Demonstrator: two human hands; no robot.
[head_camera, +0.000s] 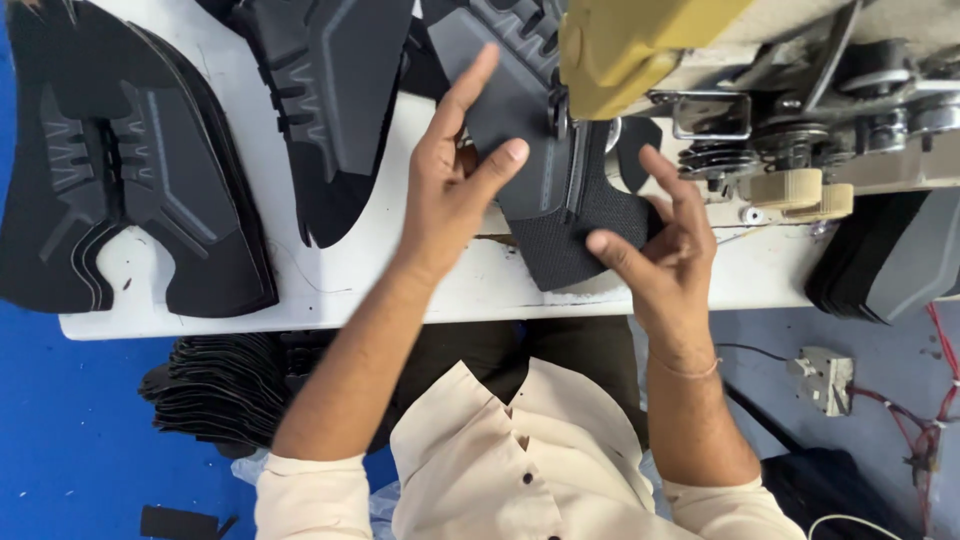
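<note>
A dark grey shoe upper piece (560, 200) is held flat on the white table (380, 270), directly between the two hands and under the head of the sewing machine (640, 45). The piece is seen to be made of a smooth panel with moulded ridges at its far end and a coarse black mesh section at its near end; a seam line runs along its length. The left hand (455, 185) is spread, fingers extended, with the thumb tip pressed on the left edge of the piece. The right hand (665, 245) is part curled, its index finger and thumb laid on the mesh section at the near right edge; whether the edge is pinched cannot be told.

Left of the left hand, two stacks of similar black uppers (130, 170) are lain on the table. Right of the right hand, thread tension discs and a tan spool are noted on the machine, with a further dark stack (880, 260) beyond. Below the table edge, another pile of uppers (220, 385) and a blue floor (60, 430) are seen.
</note>
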